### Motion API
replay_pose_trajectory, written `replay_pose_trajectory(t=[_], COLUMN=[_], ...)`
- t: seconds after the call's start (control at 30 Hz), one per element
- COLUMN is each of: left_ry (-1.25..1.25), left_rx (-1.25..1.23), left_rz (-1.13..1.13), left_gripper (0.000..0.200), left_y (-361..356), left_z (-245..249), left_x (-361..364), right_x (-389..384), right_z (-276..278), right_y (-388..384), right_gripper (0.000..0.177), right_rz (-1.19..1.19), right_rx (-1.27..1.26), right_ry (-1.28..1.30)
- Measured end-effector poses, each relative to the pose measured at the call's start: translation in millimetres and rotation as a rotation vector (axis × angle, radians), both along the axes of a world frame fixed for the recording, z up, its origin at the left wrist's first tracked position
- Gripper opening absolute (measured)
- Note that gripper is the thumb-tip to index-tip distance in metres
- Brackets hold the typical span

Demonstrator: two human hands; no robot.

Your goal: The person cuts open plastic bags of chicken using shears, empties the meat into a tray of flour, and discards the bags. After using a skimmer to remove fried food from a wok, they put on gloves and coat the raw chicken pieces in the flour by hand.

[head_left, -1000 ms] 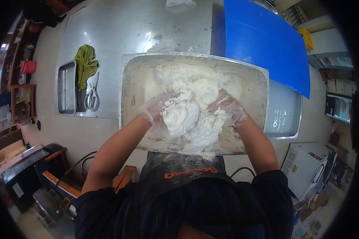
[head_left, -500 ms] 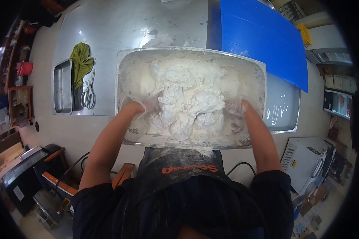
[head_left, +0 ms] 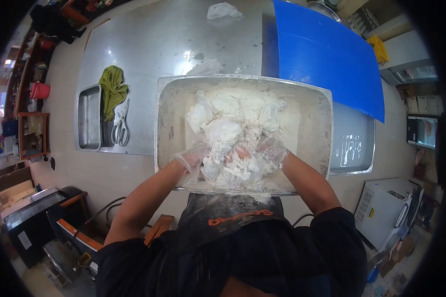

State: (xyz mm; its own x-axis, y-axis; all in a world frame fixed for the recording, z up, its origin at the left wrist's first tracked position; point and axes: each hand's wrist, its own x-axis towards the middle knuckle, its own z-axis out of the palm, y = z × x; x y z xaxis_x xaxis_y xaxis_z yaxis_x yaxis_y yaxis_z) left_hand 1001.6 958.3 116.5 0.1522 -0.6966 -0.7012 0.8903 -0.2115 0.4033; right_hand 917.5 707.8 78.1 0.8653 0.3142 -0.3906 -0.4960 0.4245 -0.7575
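A deep metal tray [head_left: 318, 128] in front of me holds white flour [head_left: 262, 106] and several lumpy flour-coated pieces [head_left: 223, 131], perhaps meat; their kind is hidden under the coating. Both hands wear clear plastic gloves and are inside the tray, close together near its front. My left hand [head_left: 195, 156] lies against the left side of the heap, its fingers buried in the flour. From the right, my right hand [head_left: 270, 149] reaches into the middle, its dusted fingers curled about a floured piece and partly covered.
Left of the tray are grey-handled scissors [head_left: 120, 129], a green cloth [head_left: 113, 91] and a small metal pan [head_left: 88, 119] on the steel table [head_left: 139, 54]. A blue board [head_left: 327, 54] partly covers a wet metal basin [head_left: 352, 148] at right. Plastic film [head_left: 224, 11] lies at the back.
Both hands have moved inward from the tray's sides to its middle, bunching the floured pieces between them. The heap has been lifted and reshaped. The camera view has shifted slightly.
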Motion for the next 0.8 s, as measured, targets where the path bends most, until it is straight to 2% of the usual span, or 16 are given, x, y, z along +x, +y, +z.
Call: replay_pose_trajectory(t=[0.07, 0.1, 0.2, 0.3, 0.33, 0.4, 0.43, 0.5, 0.57, 0.6, 0.67, 0.7, 0.73, 0.8], left_ry=[-0.133, -0.261, -0.789, -1.058, -1.129, -1.512, -1.706, -1.659, -1.586, -1.538, -1.289, -1.142, -1.207, -1.286], left_rx=[-0.033, -0.041, -0.045, -0.084, -0.121, -0.021, 0.031, -0.063, 0.12, 0.346, 0.83, 1.06, 1.054, 1.049], left_rz=[-0.015, -0.044, -0.184, -0.323, -0.339, -0.379, -0.393, -0.257, -0.13, -0.062, -0.021, -0.003, -0.058, -0.089], left_gripper=[0.041, 0.041, 0.042, 0.051, 0.054, 0.058, 0.059, 0.056, 0.05, 0.049, 0.05, 0.052, 0.054, 0.059], left_y=[0.4, -0.1, -5.9, -23.4, -29.5, -33.8, -37.0, -25.6, -12.1, -11.5, -27.1, -32.0, -34.5, -40.8], left_z=[-0.7, -3.9, -2.0, 84.5, 110.4, 133.5, 137.0, 122.3, 107.3, 101.4, 75.2, 61.5, 49.6, 32.2], left_x=[0.2, 1.9, 13.5, 28.1, 30.8, 32.0, 33.5, 53.2, 71.9, 80.4, 92.9, 92.3, 87.8, 86.5], right_x=[3.2, 0.2, -3.1, 0.5, -2.3, -8.2, -9.0, -8.7, 0.1, 2.7, 7.0, -6.7, -20.0, 11.8], right_z=[9.6, 23.1, 81.0, 151.1, 158.1, 169.9, 182.4, 203.3, 180.2, 158.6, 115.5, 33.2, -47.4, -38.3], right_y=[-8.5, -12.2, -23.5, -29.6, -29.9, -31.4, -34.9, -43.9, -65.0, -77.0, -100.7, -142.9, -184.4, -172.5], right_gripper=[0.056, 0.063, 0.077, 0.088, 0.088, 0.088, 0.082, 0.071, 0.059, 0.052, 0.04, 0.037, 0.036, 0.031], right_rz=[0.151, 0.316, 0.12, -0.056, -0.036, 0.001, 0.071, 0.22, 0.109, -0.066, -0.469, -0.545, -0.592, -0.289], right_rx=[-0.234, -0.584, -0.213, 0.012, -0.132, -0.426, -0.543, -0.777, -0.555, -0.567, -0.561, -0.314, -0.045, -0.543], right_ry=[-0.209, -0.396, -0.233, -0.128, -0.207, -0.369, -0.408, -0.479, -0.032, 0.088, 0.284, 0.161, 0.057, 0.012])
